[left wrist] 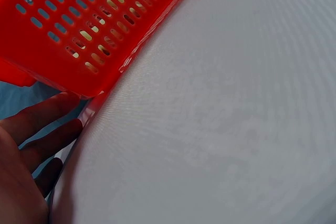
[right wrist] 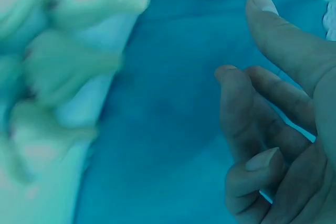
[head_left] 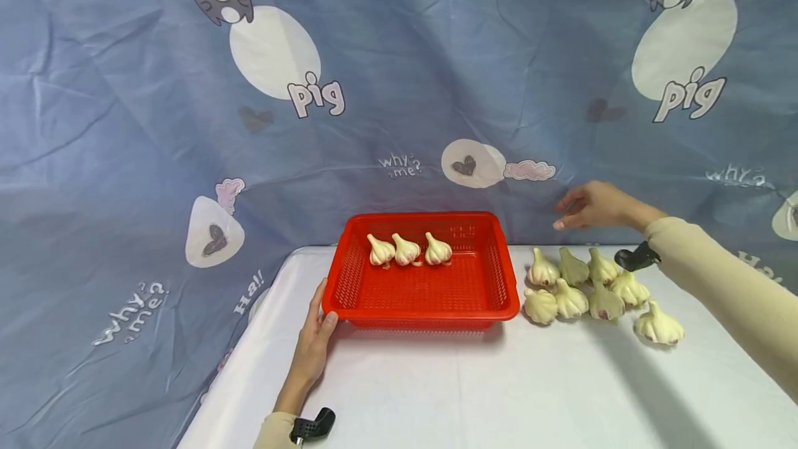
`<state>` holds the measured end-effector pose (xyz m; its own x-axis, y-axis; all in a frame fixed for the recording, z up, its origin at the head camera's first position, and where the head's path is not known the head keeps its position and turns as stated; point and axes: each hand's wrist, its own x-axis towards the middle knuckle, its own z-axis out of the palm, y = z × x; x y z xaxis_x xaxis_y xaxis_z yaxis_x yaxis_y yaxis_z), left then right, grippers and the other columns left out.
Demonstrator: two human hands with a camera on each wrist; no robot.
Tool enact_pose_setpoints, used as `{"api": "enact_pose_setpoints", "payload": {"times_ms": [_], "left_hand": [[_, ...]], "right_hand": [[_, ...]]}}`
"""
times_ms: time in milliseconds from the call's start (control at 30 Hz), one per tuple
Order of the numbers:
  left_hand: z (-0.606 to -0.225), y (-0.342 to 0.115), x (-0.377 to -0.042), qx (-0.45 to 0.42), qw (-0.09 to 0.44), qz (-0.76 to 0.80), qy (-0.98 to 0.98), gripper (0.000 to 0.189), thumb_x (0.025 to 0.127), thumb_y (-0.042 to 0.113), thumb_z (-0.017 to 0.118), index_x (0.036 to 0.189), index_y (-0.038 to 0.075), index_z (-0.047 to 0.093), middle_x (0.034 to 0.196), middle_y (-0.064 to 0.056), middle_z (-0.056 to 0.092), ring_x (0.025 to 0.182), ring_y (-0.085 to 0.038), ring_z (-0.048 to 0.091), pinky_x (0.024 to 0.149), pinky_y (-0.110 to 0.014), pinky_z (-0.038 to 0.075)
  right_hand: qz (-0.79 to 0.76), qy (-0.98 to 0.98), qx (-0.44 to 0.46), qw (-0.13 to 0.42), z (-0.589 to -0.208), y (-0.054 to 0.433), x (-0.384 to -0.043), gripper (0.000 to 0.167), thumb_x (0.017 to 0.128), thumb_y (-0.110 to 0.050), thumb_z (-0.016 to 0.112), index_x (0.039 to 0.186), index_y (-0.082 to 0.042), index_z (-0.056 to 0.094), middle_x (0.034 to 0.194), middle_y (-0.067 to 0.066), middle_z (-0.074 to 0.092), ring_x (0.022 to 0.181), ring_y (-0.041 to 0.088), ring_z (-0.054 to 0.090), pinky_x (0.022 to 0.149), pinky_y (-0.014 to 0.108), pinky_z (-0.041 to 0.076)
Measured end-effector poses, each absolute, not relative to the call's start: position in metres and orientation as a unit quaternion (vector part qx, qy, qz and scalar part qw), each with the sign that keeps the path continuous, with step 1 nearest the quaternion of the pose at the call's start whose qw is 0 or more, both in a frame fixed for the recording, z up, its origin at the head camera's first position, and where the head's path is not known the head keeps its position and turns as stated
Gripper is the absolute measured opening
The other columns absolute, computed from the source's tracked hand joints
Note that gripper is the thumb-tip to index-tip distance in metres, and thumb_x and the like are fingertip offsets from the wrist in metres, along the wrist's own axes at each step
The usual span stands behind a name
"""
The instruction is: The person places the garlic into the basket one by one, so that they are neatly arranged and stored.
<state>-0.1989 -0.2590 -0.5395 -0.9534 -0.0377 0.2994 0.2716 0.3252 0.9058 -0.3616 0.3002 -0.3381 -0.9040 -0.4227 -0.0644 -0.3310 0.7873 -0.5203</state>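
Observation:
A red plastic basket with slotted walls stands on the white table; three garlic bulbs lie in a row along its back part. My left hand holds its front left corner, thumb on the front rim and fingers along the left side. In the left wrist view, fingertips meet the basket's lower corner. My right hand hovers, fingers loosely bent and holding nothing, above and behind a group of garlic bulbs right of the basket. In the right wrist view, that hand is apart from the blurred bulbs.
One garlic bulb lies a little apart, to the right of the group. A blue cloth with pig prints hangs behind the table and down its left side. Each wrist carries a black camera, such as the left one.

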Motion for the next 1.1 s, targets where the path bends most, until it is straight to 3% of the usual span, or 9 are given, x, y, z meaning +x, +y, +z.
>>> {"api": "enact_pose_setpoints", "payload": {"times_ms": [400,733,1100], "left_hand": [[-0.539,-0.257,-0.2,-0.068,0.132,-0.576,-0.804,0.068,0.11,0.019,0.049,0.17,0.036,0.023,0.172,-0.002,0.035,0.14,0.005,0.048,0.113,-0.008,0.031],[-0.537,-0.258,-0.199,-0.06,0.126,-0.571,-0.809,0.067,0.111,0.021,0.048,0.17,0.038,0.021,0.173,0.001,0.033,0.141,0.009,0.044,0.113,-0.007,0.029],[-0.538,-0.258,-0.2,-0.063,0.128,-0.568,-0.811,0.067,0.11,0.02,0.048,0.17,0.038,0.021,0.173,0.0,0.034,0.14,0.009,0.045,0.112,-0.008,0.03]], "right_hand": [[-0.208,0.959,-0.141,0.133,-0.358,0.404,-0.312,0.061,0.095,-0.034,0.081,0.132,0.011,0.065,0.109,0.019,0.08,0.077,0.017,0.074,0.069,0.033,0.061],[-0.189,0.959,-0.122,0.172,-0.368,0.445,-0.279,0.058,0.097,-0.034,0.078,0.133,0.009,0.063,0.115,0.02,0.079,0.084,0.017,0.075,0.062,0.036,0.056],[-0.197,0.946,-0.12,0.229,-0.396,0.459,-0.244,0.062,0.098,-0.033,0.076,0.136,0.013,0.058,0.118,0.028,0.075,0.098,0.037,0.075,0.059,0.042,0.06]]}}
